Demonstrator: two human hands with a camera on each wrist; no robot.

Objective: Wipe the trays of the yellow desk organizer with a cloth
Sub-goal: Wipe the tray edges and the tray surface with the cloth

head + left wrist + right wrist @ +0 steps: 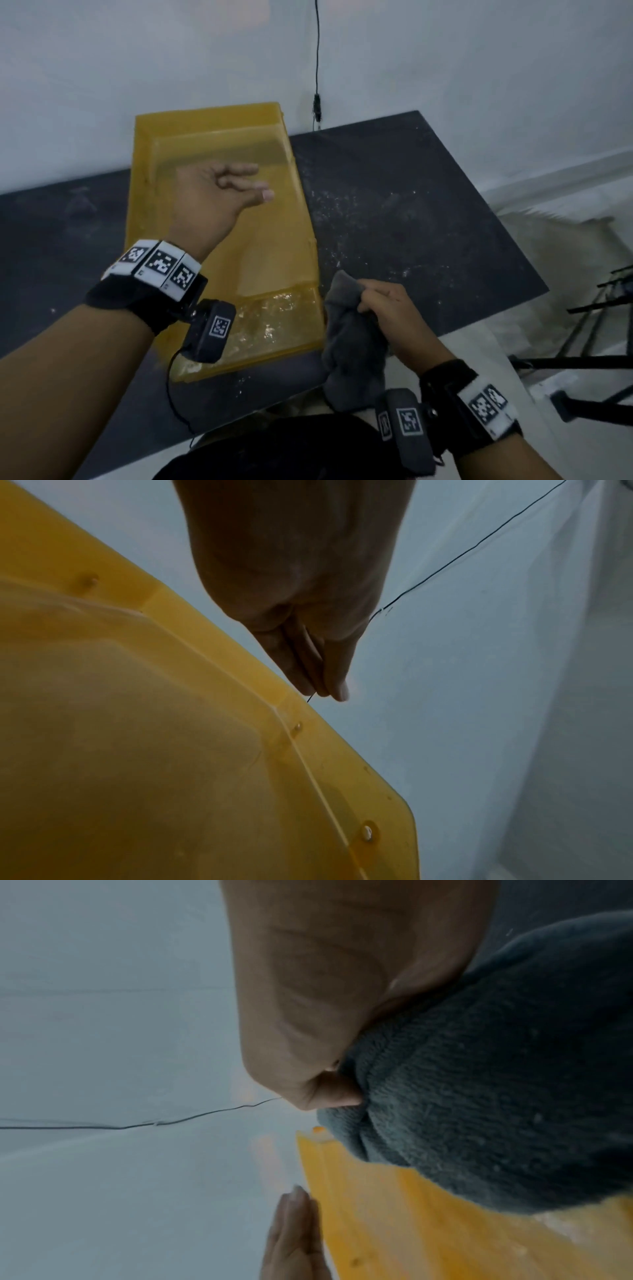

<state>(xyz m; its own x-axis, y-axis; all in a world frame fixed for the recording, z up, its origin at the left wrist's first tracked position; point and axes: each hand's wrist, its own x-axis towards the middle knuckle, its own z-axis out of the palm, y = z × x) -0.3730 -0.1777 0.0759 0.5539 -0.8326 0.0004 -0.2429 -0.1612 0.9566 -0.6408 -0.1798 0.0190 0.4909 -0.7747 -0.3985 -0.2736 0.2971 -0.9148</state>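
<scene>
The yellow desk organizer (pixel 274 240) stands on a dark table, its stacked translucent trays seen from above; it also fills the lower left of the left wrist view (pixel 154 737) and shows in the right wrist view (pixel 394 1218). My left hand (pixel 219 195) hovers over the top tray with fingers relaxed and holding nothing (pixel 308 656). My right hand (pixel 383 315) grips a bunched grey cloth (pixel 356 346) just off the organizer's near right corner. The cloth (pixel 496 1069) hangs below the fist.
The dark table (pixel 428 212) is speckled with white flecks and ends at a white wall. A thin black cable (pixel 317 68) hangs down the wall behind the organizer. Black stand legs (pixel 582 342) are on the floor at the right.
</scene>
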